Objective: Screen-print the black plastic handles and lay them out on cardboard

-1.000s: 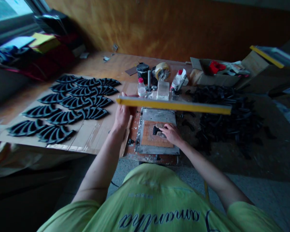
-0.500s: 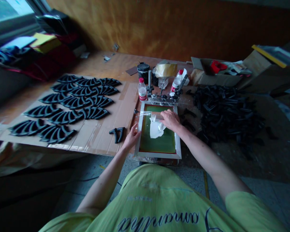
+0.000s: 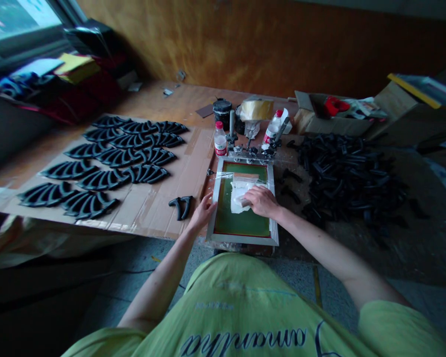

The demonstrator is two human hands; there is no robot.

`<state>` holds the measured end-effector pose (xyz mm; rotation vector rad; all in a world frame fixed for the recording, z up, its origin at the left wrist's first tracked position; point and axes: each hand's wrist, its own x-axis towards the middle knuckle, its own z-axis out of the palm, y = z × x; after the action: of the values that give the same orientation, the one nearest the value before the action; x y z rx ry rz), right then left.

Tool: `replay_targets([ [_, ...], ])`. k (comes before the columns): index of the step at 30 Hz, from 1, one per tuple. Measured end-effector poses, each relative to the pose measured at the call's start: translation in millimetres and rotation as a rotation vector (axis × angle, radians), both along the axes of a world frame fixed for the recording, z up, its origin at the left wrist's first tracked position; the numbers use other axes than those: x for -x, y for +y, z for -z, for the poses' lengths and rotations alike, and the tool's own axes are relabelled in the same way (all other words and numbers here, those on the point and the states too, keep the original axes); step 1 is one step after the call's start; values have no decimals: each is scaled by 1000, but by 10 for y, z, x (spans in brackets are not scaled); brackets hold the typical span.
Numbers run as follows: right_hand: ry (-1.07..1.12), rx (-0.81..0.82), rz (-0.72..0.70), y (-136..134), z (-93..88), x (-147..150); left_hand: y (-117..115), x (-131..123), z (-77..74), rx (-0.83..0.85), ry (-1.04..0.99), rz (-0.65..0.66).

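A silk-screen frame (image 3: pixel 217 198) with a pale metal rim and green mesh (image 3: pixel 241 225) lies in front of me. White ink (image 3: pixel 239 191) covers a patch at the middle of the mesh. My right hand (image 3: pixel 263 201) is closed over the right side of this patch, gripping a small greyish scraper (image 3: pixel 246 202), mostly hidden by the fingers. Beside the frame's left rim is my left hand (image 3: pixel 203 212), fingers loosely stretched and touching the rim. A black, forked plastic handle (image 3: pixel 181 207) lies on the cardboard left of that hand.
Rows of black handles (image 3: pixel 111 156) cover the cardboard (image 3: pixel 193 148) at left. A heap of black handles (image 3: pixel 349 173) lies at right. Behind the frame stand a hinge clamp (image 3: pixel 250 152), two red-capped bottles (image 3: pixel 220 140) and a black tub (image 3: pixel 222 111). An open carton (image 3: pixel 330 121) sits farther right.
My right hand has moved toward me over the white ink, uncovering a brownish strip near the far end of the mesh. My left hand stays at the frame's left rim.
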<state>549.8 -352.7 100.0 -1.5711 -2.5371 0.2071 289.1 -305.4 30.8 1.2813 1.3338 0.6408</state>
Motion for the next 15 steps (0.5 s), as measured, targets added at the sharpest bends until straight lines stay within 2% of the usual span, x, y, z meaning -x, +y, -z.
replay_targets([
  [4, 35, -5, -47, -224, 149, 64, -8, 10, 73, -11, -22, 19],
  [6, 51, 36, -34, -222, 115, 61, -5, 16, 89, -4, -36, 33],
  [8, 101, 31, 66, -74, 14, 59, 5, 25, 50, 20, -67, 48],
  [10, 183, -14, 211, 176, -117, 54, 19, 40, -62, 46, -103, 65],
  [12, 253, -65, 326, 437, -249, -4, 37, 59, -236, 60, -137, 74],
  [15, 330, -148, 466, 667, -406, -305, 76, 75, -548, 55, -217, 72],
])
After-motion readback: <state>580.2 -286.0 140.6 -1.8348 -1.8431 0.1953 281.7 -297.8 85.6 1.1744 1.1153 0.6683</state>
